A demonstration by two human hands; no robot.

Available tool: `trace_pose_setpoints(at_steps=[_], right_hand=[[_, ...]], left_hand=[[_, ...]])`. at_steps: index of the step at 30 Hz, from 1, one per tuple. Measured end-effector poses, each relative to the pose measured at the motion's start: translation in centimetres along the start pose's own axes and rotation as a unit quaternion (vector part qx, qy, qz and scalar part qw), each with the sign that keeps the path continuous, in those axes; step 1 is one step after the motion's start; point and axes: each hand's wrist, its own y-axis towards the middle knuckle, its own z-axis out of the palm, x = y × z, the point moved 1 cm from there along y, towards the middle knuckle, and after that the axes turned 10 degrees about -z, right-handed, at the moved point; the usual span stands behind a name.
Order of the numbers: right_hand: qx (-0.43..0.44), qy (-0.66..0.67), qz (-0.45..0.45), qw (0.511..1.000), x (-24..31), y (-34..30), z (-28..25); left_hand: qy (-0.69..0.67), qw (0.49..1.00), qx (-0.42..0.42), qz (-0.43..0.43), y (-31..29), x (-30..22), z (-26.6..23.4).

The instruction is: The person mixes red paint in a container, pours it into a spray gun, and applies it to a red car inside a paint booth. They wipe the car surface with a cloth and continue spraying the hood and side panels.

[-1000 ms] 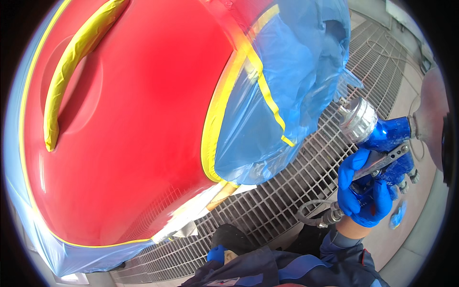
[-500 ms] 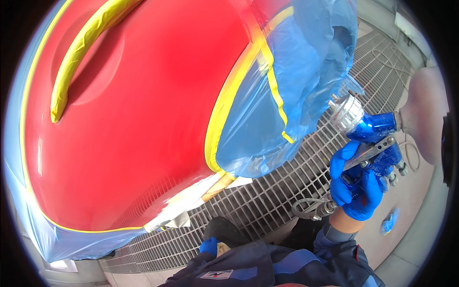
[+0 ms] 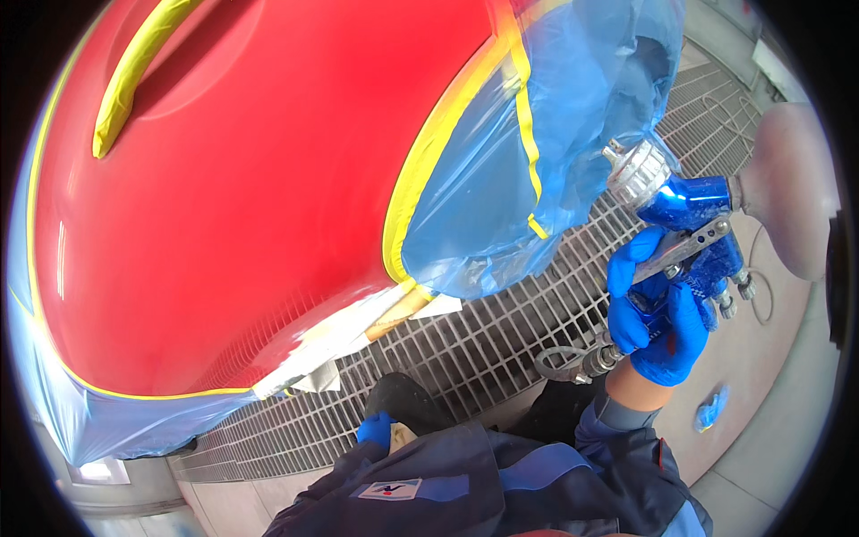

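A blue spray gun [image 3: 698,201] is in my right hand [image 3: 658,309], which wears a blue glove. Two fingers lie at its metal trigger and the others wrap its handle. The silver nozzle end points left, and a cloudy paint cup [image 3: 787,192] stands out to the right. An air hose [image 3: 559,360] joins the gun's lower end. To the left spreads a glossy red car panel [image 3: 268,197], apart from the nozzle. My left hand [image 3: 376,430], also gloved in blue, is low beside my body, next to a beige thing [image 3: 403,437]; its fingers are mostly hidden.
Yellow masking tape [image 3: 425,170] edges the panel, and blue plastic sheeting [image 3: 474,206] covers the parts around it. Yellow wrapping covers a curved bar [image 3: 134,76] on the panel. Metal floor grating [image 3: 474,358] runs underneath. A crumpled blue scrap [image 3: 711,409] lies on the floor at right.
The view has shifted, so the red panel and the sheeting sit higher in the picture. My right hand and the spray gun appear slightly higher too, with the same grip.
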Motion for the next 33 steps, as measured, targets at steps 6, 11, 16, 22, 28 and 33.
trace_pose_setpoints(at_steps=[6,11,16,22,28,33], right_hand=[[0.052,-0.013,-0.001,0.999,0.0,-0.3,0.1],[0.074,-0.029,-0.004,0.997,0.1,-0.4,0.2],[0.062,-0.046,-0.010,0.997,0.5,-0.6,1.1],[0.035,-0.059,-0.014,0.998,0.9,-0.7,2.2],[0.005,-0.075,-0.034,0.997,0.5,-0.7,2.7],[0.030,-0.083,-0.072,0.993,0.0,-0.7,2.4]], left_hand=[[-0.079,0.996,0.001,-0.030,-0.5,0.3,0.0],[-0.075,0.997,0.012,-0.009,-0.4,0.7,0.1],[-0.026,0.999,-0.002,0.040,-0.3,1.0,0.1],[0.011,0.998,-0.001,0.068,0.5,1.9,0.8],[-0.015,0.999,0.030,0.013,1.7,2.8,1.4],[-0.018,1.000,0.022,0.007,0.9,2.5,1.1]])
